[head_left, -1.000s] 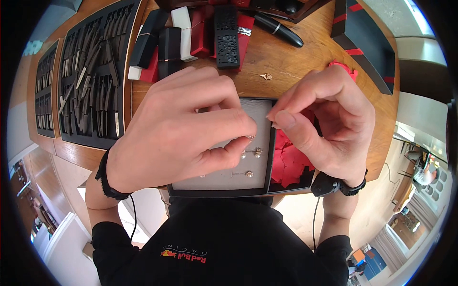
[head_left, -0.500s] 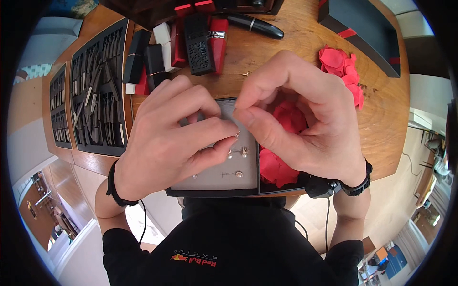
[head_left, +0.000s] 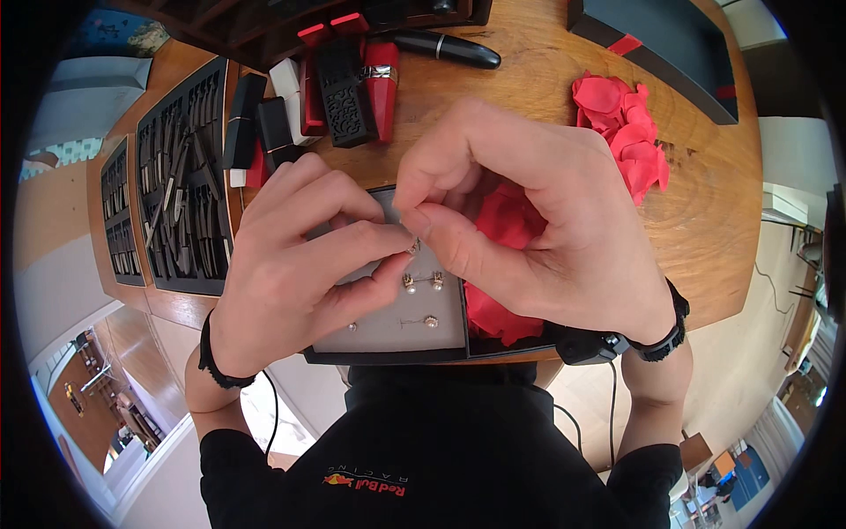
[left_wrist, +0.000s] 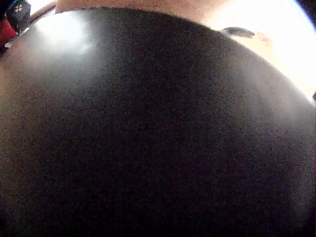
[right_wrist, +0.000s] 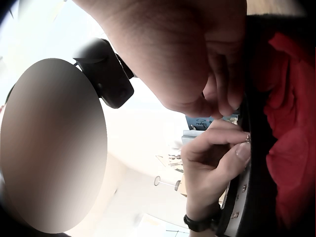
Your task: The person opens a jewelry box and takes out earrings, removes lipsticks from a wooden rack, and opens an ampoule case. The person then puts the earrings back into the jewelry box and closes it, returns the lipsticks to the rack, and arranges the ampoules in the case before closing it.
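My left hand (head_left: 304, 264) pinches a tiny ornate earring (head_left: 413, 249) between thumb and forefinger, over a grey-lined black box (head_left: 448, 344). In the right wrist view that earring (right_wrist: 248, 138) shows at the left thumb's tip. Beside it, the thumb and forefinger of my right hand (head_left: 529, 229) meet in a pinch on something tiny that the fingertips hide. The right hand's other fingers curl behind. Below lie pearl earrings, one (head_left: 431, 322) near the front and a pair (head_left: 410, 286) further back. A dark rounded surface fills most of the left wrist view.
Red petals (head_left: 498, 313) fill the box's right compartment, and more petals (head_left: 621, 137) lie on the table. Black trays (head_left: 185, 181) of slim dark pieces stand left. At the back are lipstick cases (head_left: 346, 97), a black pen-like tube (head_left: 449, 48) and a black lid (head_left: 661, 48).
My right hand's fingertips have come left and now overlap those of the left hand at the earring. The head view has shifted, bringing more loose petals into sight.
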Demonstrator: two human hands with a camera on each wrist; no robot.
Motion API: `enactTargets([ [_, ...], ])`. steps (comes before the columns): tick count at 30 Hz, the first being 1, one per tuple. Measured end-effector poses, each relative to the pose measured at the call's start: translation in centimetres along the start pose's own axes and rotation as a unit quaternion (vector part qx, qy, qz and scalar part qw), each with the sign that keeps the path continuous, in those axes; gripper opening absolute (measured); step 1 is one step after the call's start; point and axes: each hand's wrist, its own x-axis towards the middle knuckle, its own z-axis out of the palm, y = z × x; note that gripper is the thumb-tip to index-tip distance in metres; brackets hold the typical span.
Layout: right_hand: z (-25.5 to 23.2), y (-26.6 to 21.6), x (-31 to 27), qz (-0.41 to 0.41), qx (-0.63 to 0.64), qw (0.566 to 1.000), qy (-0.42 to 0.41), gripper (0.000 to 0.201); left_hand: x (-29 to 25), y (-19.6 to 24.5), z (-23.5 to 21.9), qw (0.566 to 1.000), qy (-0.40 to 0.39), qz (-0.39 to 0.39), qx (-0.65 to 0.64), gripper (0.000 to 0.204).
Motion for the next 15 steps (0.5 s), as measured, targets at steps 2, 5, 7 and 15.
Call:
enactTargets([
  [2,0.0,-0.02,0.0,0.002,0.0,1.0,0.0,0.013,0.1,0.05,-0.11,1.0,-0.003,0.003,0.002,0.025],
  [5,0.06,-0.06,-0.07,0.002,-0.004,1.0,-0.001,0.013,0.19,0.17,-0.26,1.0,-0.011,0.003,0.006,0.025],
  [7,-0.02,-0.03,-0.08,0.001,-0.008,1.0,-0.003,0.013,0.24,0.21,-0.22,1.0,-0.015,0.002,0.008,0.026],
  [15,0.01,-0.06,-0.09,-0.009,-0.021,1.0,-0.006,0.014,0.29,0.25,-0.31,0.999,-0.035,-0.001,0.027,0.024],
])
